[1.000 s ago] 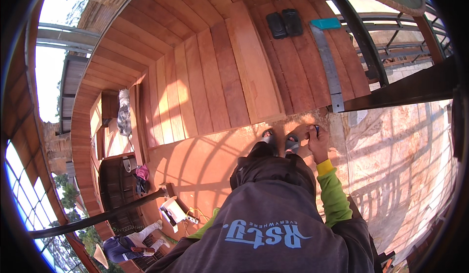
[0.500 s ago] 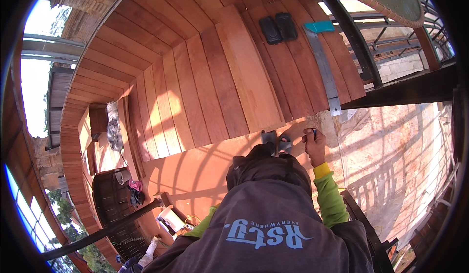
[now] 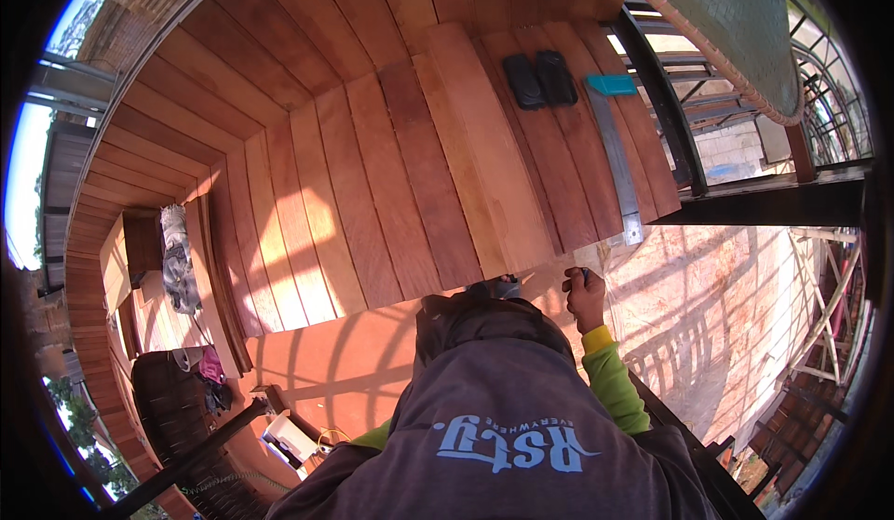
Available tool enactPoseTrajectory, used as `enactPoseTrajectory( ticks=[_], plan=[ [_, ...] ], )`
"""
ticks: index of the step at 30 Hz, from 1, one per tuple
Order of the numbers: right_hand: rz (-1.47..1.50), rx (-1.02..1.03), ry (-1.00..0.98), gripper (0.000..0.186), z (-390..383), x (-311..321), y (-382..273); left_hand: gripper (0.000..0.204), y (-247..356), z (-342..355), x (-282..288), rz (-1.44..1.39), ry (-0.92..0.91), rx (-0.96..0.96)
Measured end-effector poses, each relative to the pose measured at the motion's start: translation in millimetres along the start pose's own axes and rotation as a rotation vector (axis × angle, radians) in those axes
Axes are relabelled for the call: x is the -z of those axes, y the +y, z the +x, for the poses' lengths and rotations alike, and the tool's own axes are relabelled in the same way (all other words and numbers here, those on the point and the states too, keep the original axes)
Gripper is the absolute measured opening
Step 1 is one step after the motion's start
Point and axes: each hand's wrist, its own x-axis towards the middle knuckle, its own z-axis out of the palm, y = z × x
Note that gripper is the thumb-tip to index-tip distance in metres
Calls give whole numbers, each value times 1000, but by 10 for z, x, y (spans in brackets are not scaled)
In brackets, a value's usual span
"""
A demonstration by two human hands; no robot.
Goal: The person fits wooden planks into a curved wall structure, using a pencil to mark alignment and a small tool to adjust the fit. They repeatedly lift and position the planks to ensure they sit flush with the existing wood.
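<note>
My right hand (image 3: pixel 585 301), below a green sleeve with a yellow cuff, is closed just off the near edge of the wooden bench (image 3: pixel 372 213). A small dark thing shows between its fingers, too little of it to name. My left hand is hidden; only a bit of green sleeve (image 3: pixel 374 434) shows beside my dark shirt. Nearest to the right hand lies a try square (image 3: pixel 610 138) with a teal handle and a metal blade, its tip at the bench edge. Two black flat cases (image 3: pixel 540 81) rest beside it. A loose plank (image 3: pixel 484 148) lies across the slats.
Dark metal framing (image 3: pixel 661 101) and a woven brim (image 3: pixel 717 17) stand at the upper right. Crumpled grey cloth (image 3: pixel 177 259) lies on the left of the curved bench. A dark rail (image 3: pixel 200 450) crosses the lower left, near a white box (image 3: pixel 291 441).
The view has shifted, so the bench's left part sits farther left and lower. My right hand stays closed near the bench edge, slightly lower in view.
</note>
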Motion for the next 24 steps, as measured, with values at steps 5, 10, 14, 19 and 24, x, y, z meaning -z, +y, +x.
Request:
enactPoseTrajectory(
  ticks=[5,10,14,19,24],
  plan=[
    [-73,-166,40,22,-133,-90,-32,37,-74,45,79,36,-51,11],
    [-151,-211,54,23,-232,-216,41,38,-73,141,191,72,-99,11],
    [-188,-143,48,27,-241,-306,321,39,-65,202,302,106,-122,-2],
    [-296,-14,34,25,-210,-304,401,40,-84,255,420,148,-132,-18],
    [-178,-117,157,23,-359,-271,148,41,-39,348,561,220,-165,-29]
  ],
)
